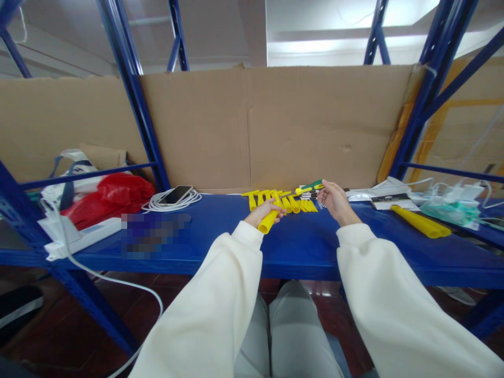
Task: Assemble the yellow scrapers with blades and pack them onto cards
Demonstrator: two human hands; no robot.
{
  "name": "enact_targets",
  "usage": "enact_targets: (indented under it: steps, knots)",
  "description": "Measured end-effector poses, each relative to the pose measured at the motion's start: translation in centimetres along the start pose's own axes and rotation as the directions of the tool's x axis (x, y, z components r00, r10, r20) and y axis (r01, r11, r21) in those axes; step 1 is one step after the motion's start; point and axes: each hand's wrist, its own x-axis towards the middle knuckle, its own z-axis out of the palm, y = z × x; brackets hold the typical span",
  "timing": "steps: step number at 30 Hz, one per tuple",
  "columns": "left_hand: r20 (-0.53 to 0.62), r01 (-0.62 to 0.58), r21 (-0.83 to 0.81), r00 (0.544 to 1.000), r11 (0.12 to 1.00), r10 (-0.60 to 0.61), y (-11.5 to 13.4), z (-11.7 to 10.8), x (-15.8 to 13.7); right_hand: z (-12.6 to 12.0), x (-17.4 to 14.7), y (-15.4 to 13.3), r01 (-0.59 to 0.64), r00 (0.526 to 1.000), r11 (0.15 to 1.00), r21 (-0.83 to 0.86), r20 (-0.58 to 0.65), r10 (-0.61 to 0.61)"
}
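Note:
My left hand (263, 212) is wrapped round a yellow tapered plastic tube (268, 222), its wide open end toward me. The fingertips of my right hand (334, 199) grip the end of a green and yellow screwdriver (313, 187). Its shaft points left, toward the narrow end of the held tube; whether they touch, I cannot tell. Behind and between my hands lie several more yellow tubes (292, 203) in a row on the blue shelf. Small flat yellow pieces (308, 206) lie to their right, and thin white-and-dark parts sit close by my right fingers, partly hidden.
A phone (177, 195) rests on a coiled white cable (157, 202) at left, near a red bag (112, 197) and a white power strip (94, 235). Larger yellow tubes (421, 221) lie at right. Cardboard (315, 126) walls the back, between blue posts (134, 94).

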Motion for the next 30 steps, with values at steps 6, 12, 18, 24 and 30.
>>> enact_targets:
  steps: [6, 12, 18, 24, 30]
  knots:
    - [0.007, -0.001, -0.003, 1.000, 1.000, 0.001, 0.1, 0.1, -0.2, 0.0, 0.1, 0.3, 0.003, 0.999, 0.999, -0.033, -0.036, -0.005]
    - [-0.009, -0.002, 0.003, 1.000, 1.000, 0.002, 0.1, 0.2, -0.3, 0.0, -0.2, 0.0, -0.018, 1.000, 0.999, -0.041, 0.008, 0.019]
    - [-0.012, -0.003, -0.008, 1.000, 1.000, 0.003, 0.1, 0.2, -0.2, 0.0, -0.2, -0.1, 0.014, 0.997, 0.999, -0.046, 0.074, -0.010]
    - [-0.021, 0.012, 0.005, 1.000, 1.000, -0.012, 0.2, 0.4, -0.5, 0.1, 0.0, 0.3, 0.026, 0.998, 0.995, -0.092, -0.054, -0.031]
    - [-0.021, 0.002, 0.024, 1.000, 1.000, -0.001, 0.4, 0.7, -1.2, 0.1, 0.0, 0.3, 0.047, 0.997, 0.993, -0.106, -0.058, -0.053]
